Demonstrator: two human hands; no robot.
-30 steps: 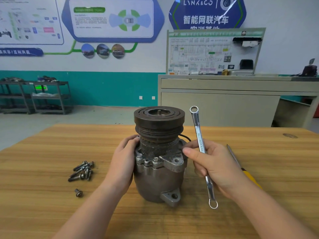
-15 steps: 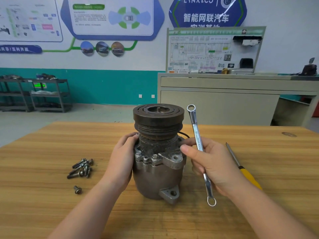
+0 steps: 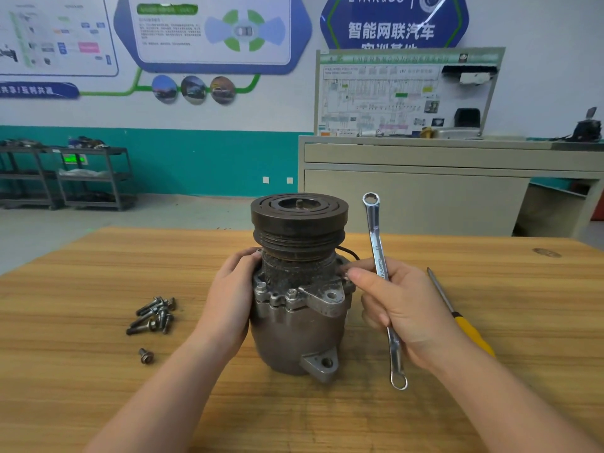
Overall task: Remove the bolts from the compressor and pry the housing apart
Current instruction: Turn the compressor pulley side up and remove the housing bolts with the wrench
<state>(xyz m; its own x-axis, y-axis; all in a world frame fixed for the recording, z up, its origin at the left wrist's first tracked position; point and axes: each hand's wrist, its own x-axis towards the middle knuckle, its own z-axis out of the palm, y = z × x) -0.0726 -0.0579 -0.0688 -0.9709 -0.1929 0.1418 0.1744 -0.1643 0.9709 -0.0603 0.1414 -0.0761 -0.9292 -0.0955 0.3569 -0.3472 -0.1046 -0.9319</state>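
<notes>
Grey cast-metal compressor (image 3: pixel 294 322) with a dark grooved pulley on top stands upright on the pale wooden table (image 3: pixel 81 371), between the two hands. The left hand (image 3: pixel 228 299) cups its left side, fingers curled round the body just under the pulley. The right hand (image 3: pixel 405 308) grips a long silver double ring spanner (image 3: pixel 379 256), its shaft running through the closed fingers so that one ring end rises above the hand, beside the pulley, and the other hangs below the heel of the hand near the table. The right thumb reaches toward the compressor's flange (whether it touches the metal I cannot tell). Bolt heads (image 3: pixel 261 286) sit in the flange just beside the left fingertips.

Left of the left hand, well apart from it, lies a loose heap of dark removed bolts (image 3: pixel 153 315), with one short bolt (image 3: pixel 146 355) alone nearer the person. Right of the right hand, partly hidden behind it, lies a yellow-handled screwdriver (image 3: pixel 457 322) with its steel shaft pointing away.
</notes>
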